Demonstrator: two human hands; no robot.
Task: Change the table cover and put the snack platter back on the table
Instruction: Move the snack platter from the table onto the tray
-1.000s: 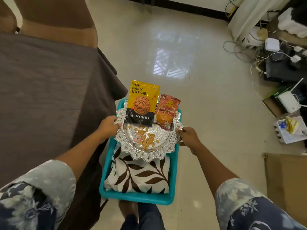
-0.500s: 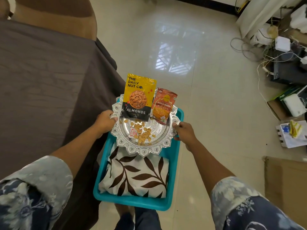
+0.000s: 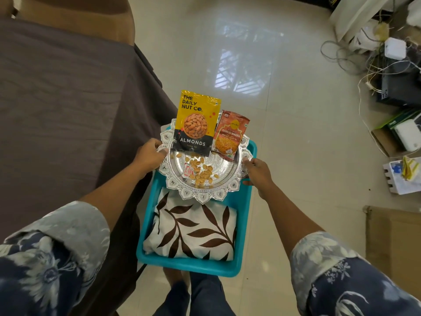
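I hold a silver snack platter (image 3: 222, 193) with a scalloped rim over the far end of a teal basin (image 3: 193, 266). My left hand (image 3: 150, 153) grips the platter's left rim and my right hand (image 3: 256, 172) grips its right rim. On the platter lie a yellow almond packet (image 3: 196, 123), an orange garlic snack packet (image 3: 229, 134), loose nuts (image 3: 201, 173) and a small red-and-white sachet (image 3: 188, 172). A folded white cloth with brown leaves (image 3: 193, 233) lies in the basin. The table to the left wears a dark brown cover (image 3: 63, 106).
A brown chair (image 3: 75, 17) stands behind the table. Cables, adapters and boxes (image 3: 391, 71) crowd the floor at the right, with a cardboard sheet (image 3: 396, 242) near my right arm. Glossy tiled floor (image 3: 239, 53) lies beyond the basin. My legs stand below it.
The platter in my two hands has shifted a little toward the far end of the basin, uncovering more of the folded leaf cloth. The grip of both hands is unchanged.
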